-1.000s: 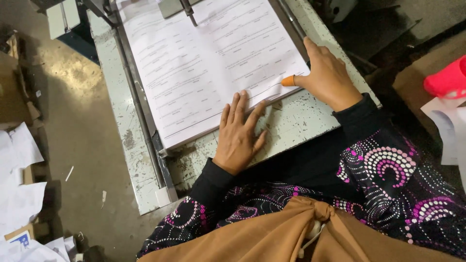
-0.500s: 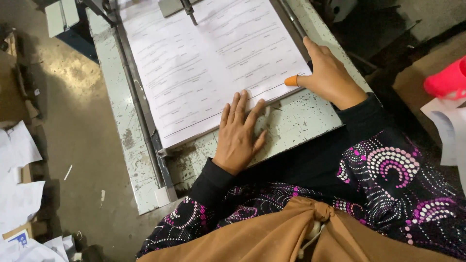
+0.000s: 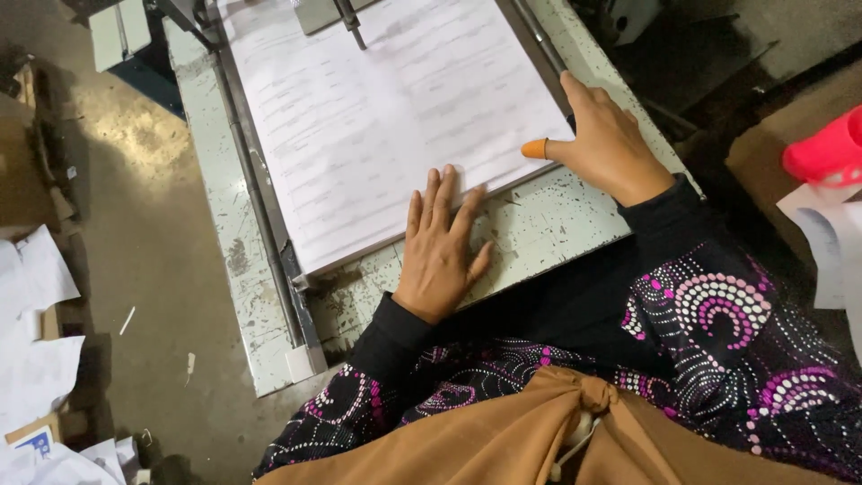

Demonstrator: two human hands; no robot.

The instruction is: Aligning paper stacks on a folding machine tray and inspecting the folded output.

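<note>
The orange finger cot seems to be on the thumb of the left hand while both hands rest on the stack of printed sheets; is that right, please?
Not quite. The orange finger cot is on the thumb of the right hand, not the left hand, as the head view shows. The rest holds: both hands rest on the stack of printed sheets.

Brown cardboard box (image 3: pixel 781 148) at right edge; another carton (image 3: pixel 36 438) bottom left, white-and-blue label.

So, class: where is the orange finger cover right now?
In the head view, the orange finger cover sits on the right hand, at the near right edge of the paper stack.
</note>
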